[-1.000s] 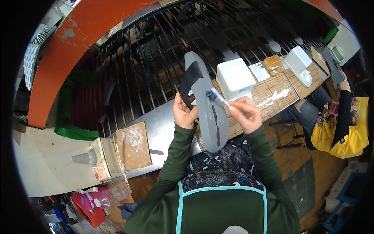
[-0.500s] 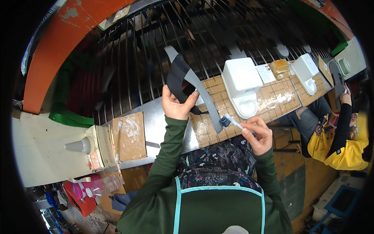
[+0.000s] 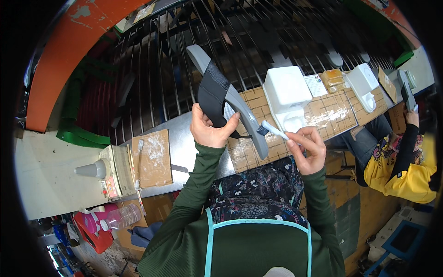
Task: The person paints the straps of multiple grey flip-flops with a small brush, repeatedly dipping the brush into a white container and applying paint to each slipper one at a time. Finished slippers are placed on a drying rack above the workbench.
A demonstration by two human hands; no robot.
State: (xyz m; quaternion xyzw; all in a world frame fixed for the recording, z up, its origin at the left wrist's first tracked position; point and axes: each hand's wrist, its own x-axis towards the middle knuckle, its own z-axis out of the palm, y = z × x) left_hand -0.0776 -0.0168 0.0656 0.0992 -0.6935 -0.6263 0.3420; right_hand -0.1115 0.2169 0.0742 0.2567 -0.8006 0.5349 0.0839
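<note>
My left hand (image 3: 210, 130) is closed round a slipper (image 3: 244, 111) with a grey sole and a black strap upper, held tilted over the bench edge. The thumb presses by the strap's near edge. Between the fingertips of my right hand (image 3: 308, 150) is a small brush (image 3: 275, 131) with a pale handle and dark bristles. Its tip is right beside the edge of the grey sole; whether it touches, I cannot tell. Just beyond the brush stands a white container (image 3: 287, 90) with a round cup (image 3: 293, 123) at its near foot.
Cardboard (image 3: 330, 111) covers the bench, smeared white. A second white container (image 3: 362, 83) and an amber block (image 3: 333, 79) stand to the right. Metal rollers (image 3: 161, 69) run behind. At left lies a stained cardboard piece (image 3: 154, 159) with a brush. A co-worker in yellow (image 3: 408, 184) handles footwear at far right.
The slipper has turned a little, showing more of the grey sole and its inside. The brush has moved up along the sole's edge. The co-worker's piece has shifted too.
</note>
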